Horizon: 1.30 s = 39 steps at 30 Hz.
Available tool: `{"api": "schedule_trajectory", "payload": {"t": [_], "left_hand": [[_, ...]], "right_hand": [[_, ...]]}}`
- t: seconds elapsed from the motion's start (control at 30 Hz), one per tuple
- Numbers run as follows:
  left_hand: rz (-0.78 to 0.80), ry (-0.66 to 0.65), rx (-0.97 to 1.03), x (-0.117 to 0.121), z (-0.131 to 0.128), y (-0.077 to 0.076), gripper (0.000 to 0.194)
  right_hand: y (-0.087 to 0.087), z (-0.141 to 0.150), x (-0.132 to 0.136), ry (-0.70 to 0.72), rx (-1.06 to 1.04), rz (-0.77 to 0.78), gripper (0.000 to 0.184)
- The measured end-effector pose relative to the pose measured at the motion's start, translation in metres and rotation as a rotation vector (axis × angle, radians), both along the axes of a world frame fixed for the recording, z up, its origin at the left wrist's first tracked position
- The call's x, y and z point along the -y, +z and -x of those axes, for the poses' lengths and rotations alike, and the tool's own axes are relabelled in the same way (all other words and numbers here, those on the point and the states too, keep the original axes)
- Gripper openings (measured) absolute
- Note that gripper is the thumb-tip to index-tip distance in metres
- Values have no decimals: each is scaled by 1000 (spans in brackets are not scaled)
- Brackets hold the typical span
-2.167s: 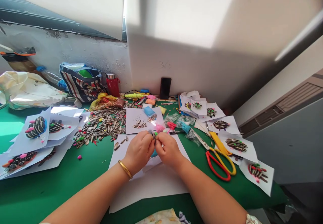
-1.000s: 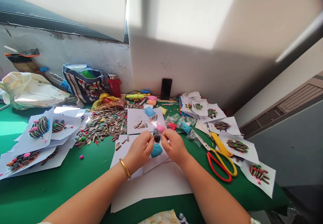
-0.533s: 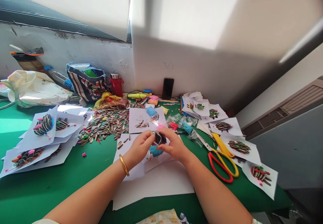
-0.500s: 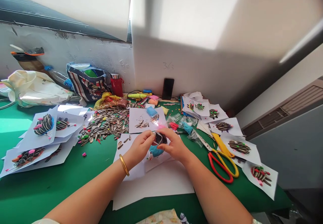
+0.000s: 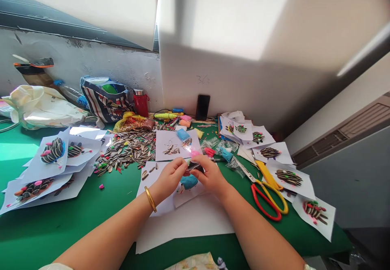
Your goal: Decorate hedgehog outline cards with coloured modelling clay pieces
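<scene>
Both hands meet over the papers at the middle of the table. My left hand [image 5: 171, 177], with a gold bangle at the wrist, pinches the near edge of a small black packet [image 5: 195, 166], seemingly dark clay in clear wrapping. Around its other side the fingers and thumb of my right hand [image 5: 212, 176] are closed. Just below lies a blue clay shape [image 5: 189, 182] on white paper [image 5: 195, 217]. A few sunflower seeds [image 5: 145, 175] rest on the paper to the left. Fingers partly hide the packet.
A heap of sunflower seeds [image 5: 131, 146] lies beyond my left hand. Scissors [image 5: 268, 197] with red and yellow handles are at right. Seed-and-clay pictures [image 5: 51, 150] stack at left; more cards [image 5: 291, 176] line the right. A phone [image 5: 202, 107] leans on the wall near a red bottle [image 5: 140, 102].
The black packet has tilted and flattened between my fingers, so less of its face shows. Both hands stay in nearly the same place.
</scene>
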<state>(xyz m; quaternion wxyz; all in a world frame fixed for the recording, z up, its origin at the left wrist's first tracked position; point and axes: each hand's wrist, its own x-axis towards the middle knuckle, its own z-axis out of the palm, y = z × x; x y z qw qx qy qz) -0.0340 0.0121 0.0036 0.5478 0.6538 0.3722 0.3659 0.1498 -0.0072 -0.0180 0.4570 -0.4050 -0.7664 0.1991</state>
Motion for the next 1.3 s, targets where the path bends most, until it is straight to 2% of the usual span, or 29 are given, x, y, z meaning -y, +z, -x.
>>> {"api": "schedule_trajectory", "payload": {"t": [0.1, 0.27, 0.37, 0.5, 0.57, 0.7, 0.77, 0.9, 1.07, 1.17, 1.23, 1.3], "left_hand": [[-56, 21, -52, -1, 1, -1, 34], [-26, -55, -31, 3, -2, -2, 32], [-26, -78, -28, 6, -4, -3, 32], [-44, -57, -42, 5, -4, -2, 31], [-87, -6, -83, 2, -2, 0, 31], [-147, 78, -153, 0, 1, 0, 33], [-154, 25, -152, 1, 0, 0, 32], [-216, -92, -132, 4, -2, 1, 28], [-270, -133, -67, 4, -3, 0, 23], [-294, -65, -132, 2, -2, -3, 24], [-318, 36, -188, 0, 0, -4, 26], [-329, 119, -209, -3, 2, -3, 26]], "right_hand": [[-2, 0, 1, -14, 68, 17, 42], [4, 4, 4, -51, 133, -33, 24], [9, 5, 5, -49, 186, -53, 22], [7, 6, 5, -55, 185, -20, 27], [4, 6, 5, -61, 159, 3, 26], [-2, 5, 5, -119, 201, 47, 51], [-3, 6, 6, -146, 227, 56, 54], [3, 10, 7, -83, 252, 50, 40], [7, 14, 9, -78, 257, 20, 38], [3, 12, 7, -61, 204, 61, 44], [1, 9, 5, -40, 160, 102, 56], [0, 5, 4, -13, 109, 116, 61]]}}
